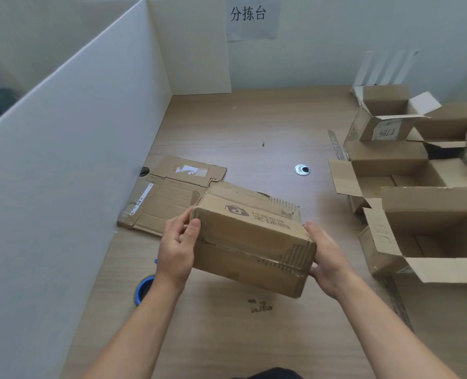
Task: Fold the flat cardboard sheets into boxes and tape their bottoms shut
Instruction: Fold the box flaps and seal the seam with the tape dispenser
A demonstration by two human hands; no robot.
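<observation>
A worn brown cardboard box with a printed logo is held above the wooden table, tilted with its closed flaps facing me. My left hand grips its left end, thumb on the front face. My right hand presses against its right end. Flat cardboard sheets lie on the table behind the box, by the left partition. A blue roll of tape lies on the table beside my left forearm, partly hidden by it.
A white corrugated partition walls off the left side and back corner. Several folded open-topped boxes are piled along the right edge. A metal cable grommet sits in the tabletop. A paper sign hangs on the back wall.
</observation>
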